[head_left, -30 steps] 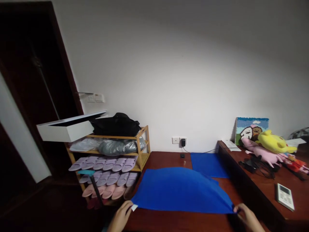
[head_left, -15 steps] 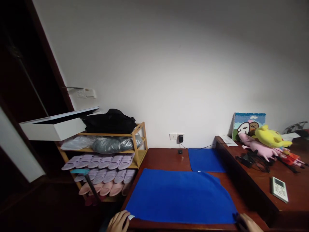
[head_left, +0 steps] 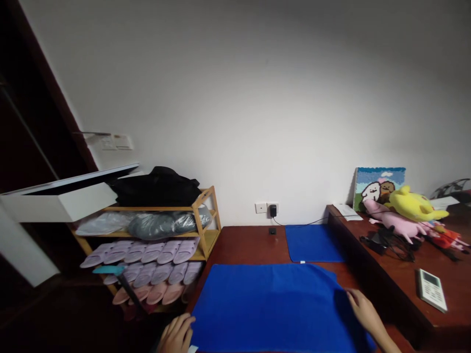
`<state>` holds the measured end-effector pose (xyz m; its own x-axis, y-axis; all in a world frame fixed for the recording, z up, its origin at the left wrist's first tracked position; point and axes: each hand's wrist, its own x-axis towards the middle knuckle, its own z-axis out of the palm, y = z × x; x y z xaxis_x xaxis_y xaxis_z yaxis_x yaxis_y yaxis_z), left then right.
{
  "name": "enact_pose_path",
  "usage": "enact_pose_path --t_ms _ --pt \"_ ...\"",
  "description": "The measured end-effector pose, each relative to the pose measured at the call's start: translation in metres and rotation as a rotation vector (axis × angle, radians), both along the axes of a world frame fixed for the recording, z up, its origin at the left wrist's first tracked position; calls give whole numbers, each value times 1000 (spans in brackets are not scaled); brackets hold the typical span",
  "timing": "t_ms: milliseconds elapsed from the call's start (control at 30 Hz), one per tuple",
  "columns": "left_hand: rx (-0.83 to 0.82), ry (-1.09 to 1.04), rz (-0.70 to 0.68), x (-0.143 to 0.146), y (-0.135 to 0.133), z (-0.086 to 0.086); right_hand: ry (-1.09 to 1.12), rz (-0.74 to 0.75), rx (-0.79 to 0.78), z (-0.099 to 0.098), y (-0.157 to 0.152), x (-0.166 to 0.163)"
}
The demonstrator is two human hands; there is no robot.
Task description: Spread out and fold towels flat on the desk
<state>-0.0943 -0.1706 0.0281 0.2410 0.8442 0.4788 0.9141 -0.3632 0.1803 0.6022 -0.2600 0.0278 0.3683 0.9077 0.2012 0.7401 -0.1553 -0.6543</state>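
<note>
Big blue cloth (head_left: 268, 306) laid on brown table (head_left: 250, 240). Looks light, soft, floppy; best gripped by corners. Left hand (head_left: 175, 334) set at left edge, right hand (head_left: 362, 310) at right side; fingers bent, pinch cannot be told. Counted: one big cloth, one small blue cloth (head_left: 312, 243), one white remote (head_left: 432, 290).

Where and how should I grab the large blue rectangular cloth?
Likely best pinched at its two near corners, from the near side: the large blue rectangular cloth lies spread nearly flat on the reddish-brown table, its thin edge suiting a pinch; the left hand is by one corner.
</note>
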Motion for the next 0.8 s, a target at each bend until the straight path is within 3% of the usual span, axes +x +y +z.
enact_pose_path --t_ms 100,200,300,400,500,600,800 --pt "-18 -20 -52 26 39 18 -24 -61 -73 1 56 -6" --pt "-65 -33 -75 52 81 23 -25 -71 -134 -12 91 -13" --pt "-111 1 -54 71 118 12 -37 -69 -179 -35 102 -14" --pt "-172 76 -18 80 145 -10 -100 -97 -236 -62 99 -4" --pt "-186 111 29 79 158 -31 -193 -83 -283 -82 97 13" --pt "-188 130 50 76 162 -40 -281 -60 -295 -90 99 25" --pt "-264 193 83 79 163 -19 -440 -12 -402 -80 100 36"
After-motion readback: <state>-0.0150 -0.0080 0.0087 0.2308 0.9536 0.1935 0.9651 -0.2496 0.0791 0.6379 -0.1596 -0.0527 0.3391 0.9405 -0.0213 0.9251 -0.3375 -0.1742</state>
